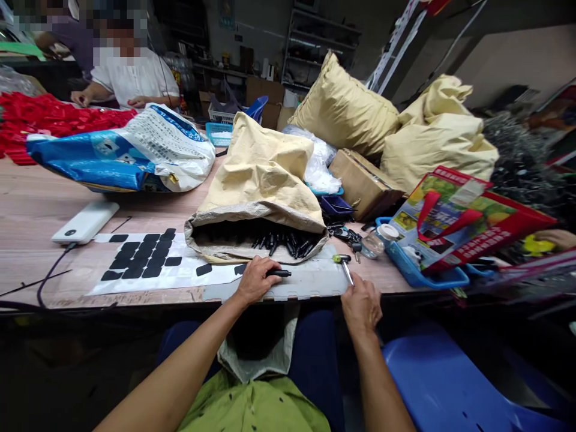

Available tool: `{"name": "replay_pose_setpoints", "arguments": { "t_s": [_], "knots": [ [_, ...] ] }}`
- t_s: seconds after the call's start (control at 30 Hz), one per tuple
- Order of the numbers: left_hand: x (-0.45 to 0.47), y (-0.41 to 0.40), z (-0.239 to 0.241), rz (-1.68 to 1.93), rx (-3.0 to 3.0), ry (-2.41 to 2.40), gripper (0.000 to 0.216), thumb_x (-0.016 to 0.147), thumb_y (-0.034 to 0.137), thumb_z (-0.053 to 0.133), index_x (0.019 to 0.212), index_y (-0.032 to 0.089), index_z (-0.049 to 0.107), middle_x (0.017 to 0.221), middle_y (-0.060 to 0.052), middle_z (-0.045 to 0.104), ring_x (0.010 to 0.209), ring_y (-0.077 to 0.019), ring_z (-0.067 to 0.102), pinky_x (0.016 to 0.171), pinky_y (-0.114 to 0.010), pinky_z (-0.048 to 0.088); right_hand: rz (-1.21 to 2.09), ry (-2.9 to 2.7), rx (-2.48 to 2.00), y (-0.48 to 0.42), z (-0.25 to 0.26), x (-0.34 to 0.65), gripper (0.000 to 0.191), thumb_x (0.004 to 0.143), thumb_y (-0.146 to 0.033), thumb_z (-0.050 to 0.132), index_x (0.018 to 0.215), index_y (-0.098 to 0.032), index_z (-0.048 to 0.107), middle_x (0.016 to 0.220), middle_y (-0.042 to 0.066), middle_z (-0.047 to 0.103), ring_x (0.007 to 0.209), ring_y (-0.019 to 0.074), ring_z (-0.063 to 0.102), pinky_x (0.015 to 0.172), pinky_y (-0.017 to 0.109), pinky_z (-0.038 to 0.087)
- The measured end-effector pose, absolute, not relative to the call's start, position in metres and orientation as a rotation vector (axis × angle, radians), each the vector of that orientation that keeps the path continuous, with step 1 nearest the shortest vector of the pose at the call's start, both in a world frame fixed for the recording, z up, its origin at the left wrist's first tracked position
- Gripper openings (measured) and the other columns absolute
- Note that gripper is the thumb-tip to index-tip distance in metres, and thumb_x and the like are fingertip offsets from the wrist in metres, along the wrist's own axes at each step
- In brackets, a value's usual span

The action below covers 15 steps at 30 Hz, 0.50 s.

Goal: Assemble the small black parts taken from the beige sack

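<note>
Pinched in your left hand (pixel 258 279): one black part (pixel 279 273); gripped in your right hand (pixel 361 305): a small hammer (pixel 345 263).
You have the black part near the front edge of the bench (pixel 54 204), just before the open cream sack (pixel 265 162), whose mouth shows more black pieces (pixel 288 243). Your right grip is closed around the hammer, its head pointing away from you. Black patches (pixel 155 258) lie to the left.
</note>
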<state>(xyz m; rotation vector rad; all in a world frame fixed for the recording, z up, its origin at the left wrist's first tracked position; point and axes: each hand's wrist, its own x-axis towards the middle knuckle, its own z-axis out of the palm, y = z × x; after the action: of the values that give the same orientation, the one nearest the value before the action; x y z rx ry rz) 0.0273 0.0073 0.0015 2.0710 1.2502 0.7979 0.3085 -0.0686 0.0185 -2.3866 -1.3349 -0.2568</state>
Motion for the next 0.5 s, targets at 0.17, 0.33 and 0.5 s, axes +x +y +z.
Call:
{"name": "replay_pose_setpoints", "arguments": {
  "t_s": [0.17,0.33,0.5],
  "knots": [
    [0.027,0.008,0.000,0.777,2.105,1.217,0.017,0.088,0.024,0.066,0.103,0.026,0.072,0.100,-0.001,0.072,0.098,-0.0224,0.053,0.092,-0.037,0.038,-0.127,-1.443,-1.978,-0.057,0.021,0.286,0.031,0.091,-0.022,0.056,0.117,-0.018,0.074,0.108,0.015,0.064,0.104,0.0300,0.056,0.083,0.041,0.047],
    [0.025,0.008,-0.001,0.852,2.134,1.135,0.018,0.089,0.023,0.062,0.103,0.024,0.073,0.099,-0.003,0.072,0.097,-0.0221,0.055,0.092,-0.037,0.041,0.824,-1.647,-1.359,-0.038,0.022,0.240,0.037,0.089,-0.030,0.065,0.124,-0.021,0.070,0.099,0.007,0.068,0.084,0.0183,0.064,0.071,0.029,0.054],
    [0.024,0.006,-0.003,0.934,2.116,1.076,0.018,0.090,0.022,0.061,0.101,0.023,0.075,0.098,-0.005,0.073,0.096,-0.0220,0.057,0.091,-0.036,0.044,0.894,-1.691,-1.230,-0.028,0.014,0.226,0.022,0.088,-0.028,0.069,0.106,-0.021,0.078,0.099,0.006,0.074,0.094,0.0203,0.068,0.087,0.035,0.054]
  ]
}}
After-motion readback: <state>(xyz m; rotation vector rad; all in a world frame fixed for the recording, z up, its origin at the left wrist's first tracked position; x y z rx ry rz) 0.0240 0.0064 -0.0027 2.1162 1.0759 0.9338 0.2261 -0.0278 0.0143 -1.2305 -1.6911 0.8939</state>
